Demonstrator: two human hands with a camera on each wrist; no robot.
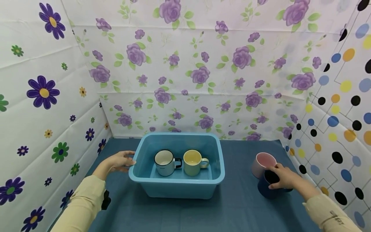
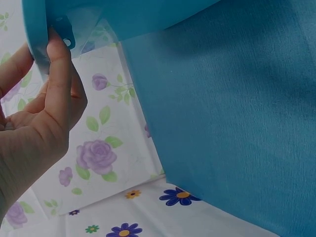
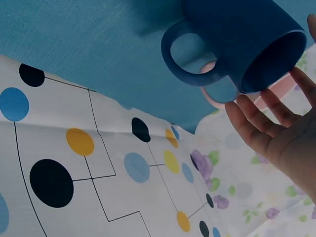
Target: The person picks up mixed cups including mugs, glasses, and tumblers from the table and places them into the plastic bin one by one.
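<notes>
A light-blue plastic basin (image 1: 179, 190) stands mid-table with a white mug with a dark rim (image 1: 164, 162) and a yellow mug (image 1: 192, 162) inside. My left hand (image 1: 121, 161) pinches the basin's left rim, and the left wrist view has the rim (image 2: 35, 29) between thumb and fingers. At the right, my right hand (image 1: 282, 177) is over the mouth of a navy mug (image 1: 266, 188), fingers spread. In the right wrist view the fairly straight fingertips touch the navy mug's (image 3: 232, 34) rim. Behind it stands a pink mug (image 1: 258, 167), partly hidden.
A blue cloth (image 1: 191, 216) covers the table. White sheets with purple roses (image 1: 200, 75) hang behind. A flowered sheet (image 1: 43, 129) is at the left, and a dotted sheet (image 1: 339, 135) rises close beside the right hand.
</notes>
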